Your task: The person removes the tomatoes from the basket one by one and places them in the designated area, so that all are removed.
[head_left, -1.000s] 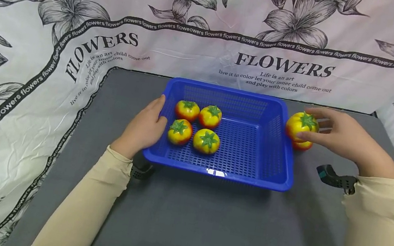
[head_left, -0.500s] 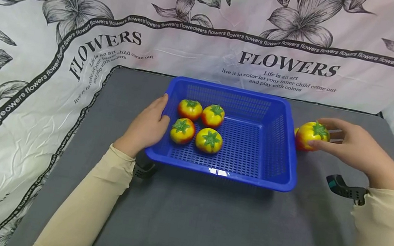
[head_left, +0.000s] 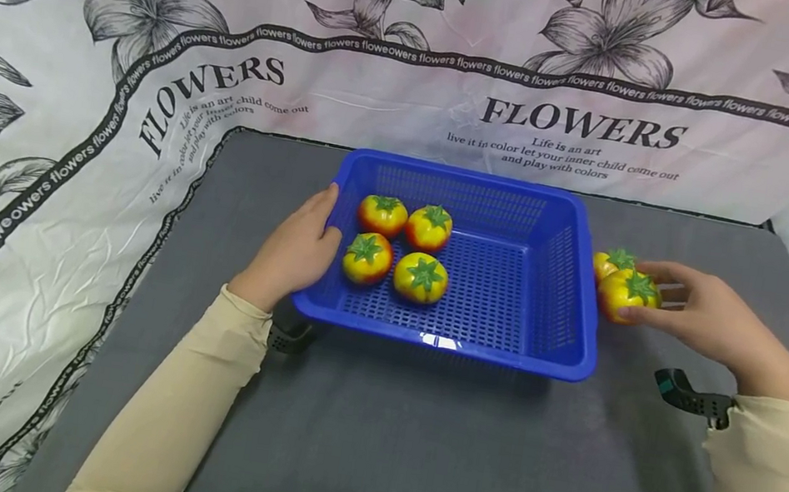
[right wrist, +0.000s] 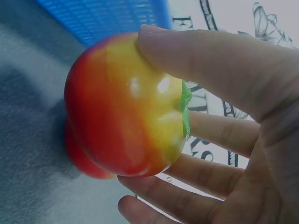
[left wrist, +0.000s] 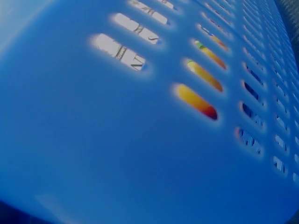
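Observation:
A blue plastic basket [head_left: 478,354] holds several red-and-yellow tomatoes [head_left: 420,278] with green leafy tops, grouped in its left half. My left hand [head_left: 293,253] grips the basket's left rim; the basket wall [left wrist: 103,140] fills the left wrist view, hiding the fingers there. Just outside the right wall, my right hand [head_left: 705,319] holds another tomato [right wrist: 126,107] between thumb and fingers. Behind that held tomato, a further tomato [head_left: 612,261] sits on the table beside the basket, partly covered. In the right wrist view only its red underside [right wrist: 88,161] shows.
Dark grey cloth covers the table [head_left: 411,450]. A white floral-printed sheet [head_left: 386,93] rises along the back and left sides, close behind the basket. Both wrists wear dark straps, the right strap [head_left: 691,397] standing out near the table.
Holding the tomato, my right hand has moved right and nearer, from above the other tomato to in front of it. My left hand stays on the basket rim. The view has shifted slightly.

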`<state>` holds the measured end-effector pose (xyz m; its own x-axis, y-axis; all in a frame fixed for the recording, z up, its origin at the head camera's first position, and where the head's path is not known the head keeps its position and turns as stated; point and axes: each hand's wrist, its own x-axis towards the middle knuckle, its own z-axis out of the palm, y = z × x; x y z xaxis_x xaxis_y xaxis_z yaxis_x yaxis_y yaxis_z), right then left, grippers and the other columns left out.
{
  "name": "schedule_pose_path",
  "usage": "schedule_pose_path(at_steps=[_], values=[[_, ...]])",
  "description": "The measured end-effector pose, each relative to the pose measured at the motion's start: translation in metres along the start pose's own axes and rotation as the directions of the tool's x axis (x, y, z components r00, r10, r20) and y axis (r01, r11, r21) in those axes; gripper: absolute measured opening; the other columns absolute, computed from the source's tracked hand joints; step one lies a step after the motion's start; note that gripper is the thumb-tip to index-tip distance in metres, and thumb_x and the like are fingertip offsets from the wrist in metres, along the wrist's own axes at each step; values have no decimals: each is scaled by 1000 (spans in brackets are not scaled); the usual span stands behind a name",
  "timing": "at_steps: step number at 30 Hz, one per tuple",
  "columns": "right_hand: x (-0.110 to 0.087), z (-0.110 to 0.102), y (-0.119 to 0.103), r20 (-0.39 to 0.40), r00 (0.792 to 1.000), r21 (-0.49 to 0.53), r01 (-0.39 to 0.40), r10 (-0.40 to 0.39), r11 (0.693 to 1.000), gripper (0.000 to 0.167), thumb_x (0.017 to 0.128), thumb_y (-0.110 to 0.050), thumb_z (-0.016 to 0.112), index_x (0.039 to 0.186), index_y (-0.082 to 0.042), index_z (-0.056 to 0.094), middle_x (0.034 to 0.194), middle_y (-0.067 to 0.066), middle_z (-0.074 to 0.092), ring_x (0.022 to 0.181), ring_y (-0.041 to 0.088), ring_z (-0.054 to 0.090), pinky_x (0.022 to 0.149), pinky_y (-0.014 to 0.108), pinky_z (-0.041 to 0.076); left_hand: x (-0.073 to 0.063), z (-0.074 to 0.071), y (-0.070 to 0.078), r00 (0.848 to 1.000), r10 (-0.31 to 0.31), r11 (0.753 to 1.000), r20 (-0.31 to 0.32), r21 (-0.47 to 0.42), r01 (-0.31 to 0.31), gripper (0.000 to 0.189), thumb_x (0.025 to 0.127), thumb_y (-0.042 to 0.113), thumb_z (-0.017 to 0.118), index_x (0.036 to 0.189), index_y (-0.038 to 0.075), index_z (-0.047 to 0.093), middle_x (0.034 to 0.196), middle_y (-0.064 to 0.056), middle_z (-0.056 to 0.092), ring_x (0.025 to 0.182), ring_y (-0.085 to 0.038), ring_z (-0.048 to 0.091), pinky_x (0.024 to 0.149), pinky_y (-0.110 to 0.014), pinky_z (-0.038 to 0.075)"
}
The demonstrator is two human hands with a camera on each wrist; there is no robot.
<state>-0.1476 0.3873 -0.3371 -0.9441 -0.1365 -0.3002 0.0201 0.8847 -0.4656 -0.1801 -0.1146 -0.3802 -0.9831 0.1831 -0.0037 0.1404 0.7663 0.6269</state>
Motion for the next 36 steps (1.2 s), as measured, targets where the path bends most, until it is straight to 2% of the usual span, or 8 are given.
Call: schedule_pose_path(at_steps=[12, 25, 36], values=[[-1, 13, 17, 18, 1000, 33, -10, 10, 999, 87, 95, -50, 75, 155, 4, 42, 150, 39, 44, 130, 59, 50, 97, 73, 48, -1, 0, 0, 1000, -11, 1000, 0, 6, 11, 68, 107, 22, 43, 168, 4, 20, 173, -15, 25, 158, -35, 28, 127, -55, 23], [-4, 24, 28, 50, 997, 80, -56, 52, 995, 91, 94, -52, 75, 155, 4, 40, 153, 38, 41, 132, 59, 48, 98, 74, 47, 1, -2, 1, 1000, 9, 1000, -9, 5, -9, 68, 106, 21, 43, 167, 4, 21, 172, -15, 27, 157, -35, 30, 126, -55, 25], [-5, 35, 34, 23, 999, 115, -42, 39, 993, 89, 94, -48, 77, 155, 3, 39, 151, 39, 42, 133, 59, 47, 100, 74, 46, 2, 0, -1, 1000, 12, 1000, -5, 4, -12, 67, 106, 20, 43, 167, 3, 21, 173, -15, 26, 157, -35, 29, 127, -54, 24]])
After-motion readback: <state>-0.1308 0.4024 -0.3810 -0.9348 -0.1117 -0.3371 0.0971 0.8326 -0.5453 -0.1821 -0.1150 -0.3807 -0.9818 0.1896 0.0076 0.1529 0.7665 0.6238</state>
